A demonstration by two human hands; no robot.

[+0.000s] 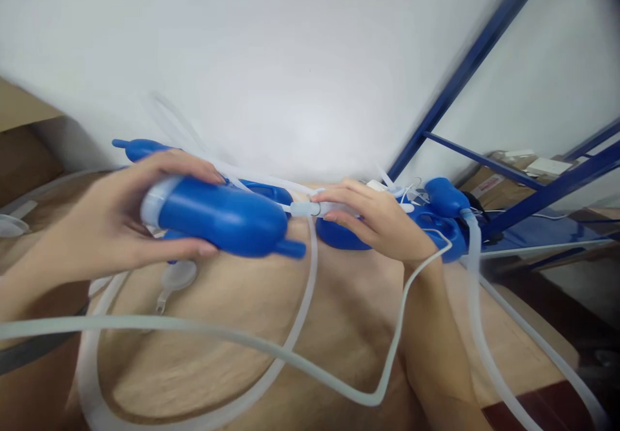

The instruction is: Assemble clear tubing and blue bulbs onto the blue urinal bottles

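Note:
My left hand is wrapped round a blue plastic bottle, tilted nearly on its side, with a whitish collar at one end and a narrow spout pointing right. To its right, my right hand has its fingers closed on a translucent tube connector, level with the bottle's spout end but apart from it. A thin hose hangs down beside this connector. Behind my hands lie more blue plastic parts, including a blue piece under my right hand and a blue nozzle at the left.
A pale hose crosses in front of both forearms. A blue bulb with a thick tube is at the right. A clear round cap lies on the wooden table. Blue metal framing rises at the right.

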